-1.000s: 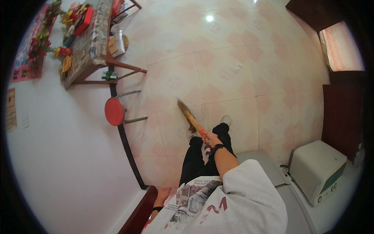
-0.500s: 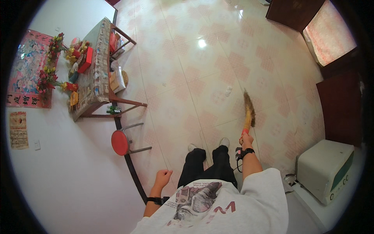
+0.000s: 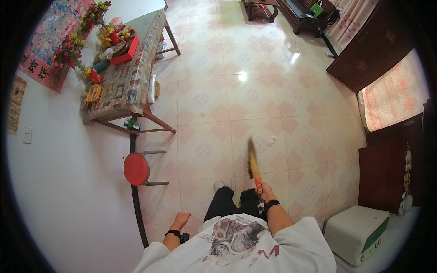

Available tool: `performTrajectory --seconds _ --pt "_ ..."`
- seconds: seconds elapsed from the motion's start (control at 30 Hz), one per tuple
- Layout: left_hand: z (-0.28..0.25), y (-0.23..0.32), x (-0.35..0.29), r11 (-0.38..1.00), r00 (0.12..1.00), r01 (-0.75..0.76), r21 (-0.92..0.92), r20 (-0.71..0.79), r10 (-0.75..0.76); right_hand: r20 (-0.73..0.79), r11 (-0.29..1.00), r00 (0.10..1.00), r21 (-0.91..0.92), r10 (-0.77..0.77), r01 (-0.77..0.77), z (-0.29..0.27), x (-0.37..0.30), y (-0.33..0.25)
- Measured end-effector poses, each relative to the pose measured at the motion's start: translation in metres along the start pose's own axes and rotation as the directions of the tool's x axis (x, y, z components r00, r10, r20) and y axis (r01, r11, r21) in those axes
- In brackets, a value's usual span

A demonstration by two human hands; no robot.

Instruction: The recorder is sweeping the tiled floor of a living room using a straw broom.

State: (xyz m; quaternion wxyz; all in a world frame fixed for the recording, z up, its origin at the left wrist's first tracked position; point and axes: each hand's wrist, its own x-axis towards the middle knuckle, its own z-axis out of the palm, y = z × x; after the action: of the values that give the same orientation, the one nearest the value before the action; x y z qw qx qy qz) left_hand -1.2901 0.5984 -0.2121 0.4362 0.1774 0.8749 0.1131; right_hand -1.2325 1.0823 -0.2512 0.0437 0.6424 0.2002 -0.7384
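My right hand is closed around the red handle of a short broom. Its straw head points away from me over the tiled floor, slightly blurred. A little right of the bristles, a small crumpled whitish scrap lies on the tiles. My left hand hangs beside my left leg, fingers curled in, with nothing visible in it. Both wrists wear a black strap.
At the left wall stands a covered table with flowers and a red box. A red round stool is beside it. A grey appliance sits at the lower right, near dark wooden panels. Dark furniture stands far off.
My right hand and the broom have swung left, now in front of my right leg. The view has shifted, bringing the far furniture into sight. My left hand stays low at my side.
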Motion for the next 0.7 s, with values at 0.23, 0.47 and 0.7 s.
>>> performTrajectory --seconds 0.23,0.47,0.7 --pt "-0.068 0.072 -0.008 0.724 0.906 0.259 -0.639 -0.099 -0.412 0.278 0.937 0.906 -0.239 0.319 -0.256 0.113 0.022 0.026" --pt "-0.039 0.110 -0.044 0.556 0.801 0.440 -0.705 0.028 -0.598 0.391 0.875 0.795 -0.340 0.464 -0.344 0.128 0.105 0.013" --pt "-0.037 0.104 -0.042 0.969 0.964 0.232 -0.088 0.153 -0.217 0.114 0.954 0.949 -0.093 0.294 -0.284 0.082 0.131 -0.109"
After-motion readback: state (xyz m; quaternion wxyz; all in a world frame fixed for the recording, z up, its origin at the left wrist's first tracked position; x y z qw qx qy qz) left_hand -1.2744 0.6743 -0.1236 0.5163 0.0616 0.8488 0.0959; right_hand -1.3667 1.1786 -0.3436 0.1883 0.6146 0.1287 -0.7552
